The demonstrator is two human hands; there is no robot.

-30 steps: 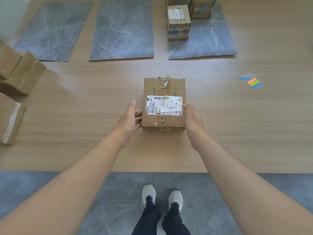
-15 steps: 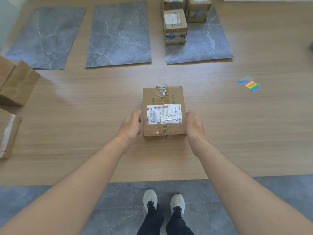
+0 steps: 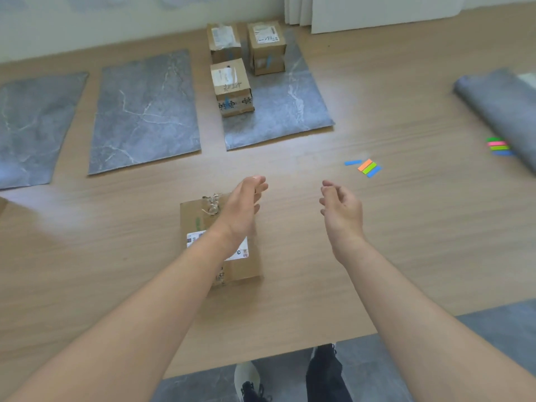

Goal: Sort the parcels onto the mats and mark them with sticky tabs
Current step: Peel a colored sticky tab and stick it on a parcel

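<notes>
**On the wood just ahead of you: one taped parcel, both hands free**

At your far left, the left mat point(image 3: 32, 126) and middle mat point(image 3: 145, 111) are lying side by side. Nearer you, the parcel point(image 3: 194, 219) is sitting flat on the wooden surface point(image 3: 406, 227), off every mat. Your left hand point(image 3: 242, 210) is hovering over its far end, fingers relaxed, gripping nothing. The box is looking like stiff, taped cardboard, probably not heavy. You are likely best taking it by its two side walls, avoiding the ragged tape tuft and slick label. The right mat point(image 3: 295, 111) is carrying three parcels point(image 3: 232, 88). Your right hand point(image 3: 342, 210) is hanging loosely curled, holding nothing. Beyond it the sticky tabs point(image 3: 367, 167) are lying on smooth wood, flimsy and probably needing a fingertip pinch. A grey roll point(image 3: 501, 105) is resting far right.
</notes>
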